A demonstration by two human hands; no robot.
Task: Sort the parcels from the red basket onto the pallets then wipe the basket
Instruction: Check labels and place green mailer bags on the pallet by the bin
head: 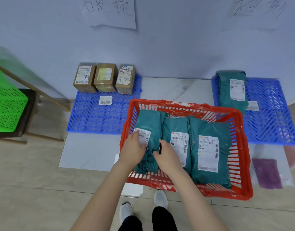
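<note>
I see L hand (135, 151) flat on the label (144, 136) of the leftmost parcel (148, 120) in the red basket (243, 147), R hand (167, 156) curled round its right edge, mid parcel (175, 127) & right parcel (210, 127) beside it, left pallet (93, 117) & right pallet (270, 114) behind.

The left hand (133, 151) covers part of the leftmost parcel's (148, 120) label (144, 135).

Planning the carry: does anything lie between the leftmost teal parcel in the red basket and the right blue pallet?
Yes. The middle parcel, the right parcel and the basket wall lie between the leftmost parcel and the right pallet; it likely needs lifting over them. The left hand and right hand touch it.
</note>
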